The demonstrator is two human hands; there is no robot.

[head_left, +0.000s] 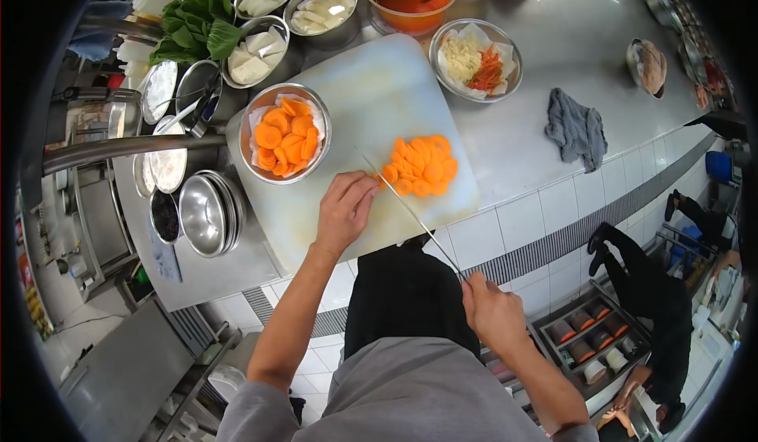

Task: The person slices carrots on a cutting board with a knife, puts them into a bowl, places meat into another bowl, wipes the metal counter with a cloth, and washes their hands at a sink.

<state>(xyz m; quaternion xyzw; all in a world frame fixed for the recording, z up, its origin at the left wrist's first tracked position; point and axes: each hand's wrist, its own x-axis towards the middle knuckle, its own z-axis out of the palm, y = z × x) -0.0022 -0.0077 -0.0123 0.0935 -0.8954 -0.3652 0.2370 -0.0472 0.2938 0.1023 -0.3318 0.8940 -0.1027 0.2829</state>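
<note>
My right hand (493, 309) is closed around the handle of a long knife (414, 217). The blade slants up and left over a pale cutting board (371, 83), its edge beside my left fingertips. My left hand (347, 209) has its fingers pinched on a small piece of carrot (383, 181), mostly hidden by fingers and blade. Just right of the blade lies a heap of round carrot slices (426, 164). Toward the board's left side, a metal bowl (327, 138) lined with paper holds more carrot slices.
A bowl of shredded pale and orange food (513, 79) stands beyond the board, near a grey cloth (575, 130). Bowls of tofu (257, 57) and sauce (407, 12) line the far side. Stacked metal bowls (207, 217) sit left. Another person (663, 308) is at right.
</note>
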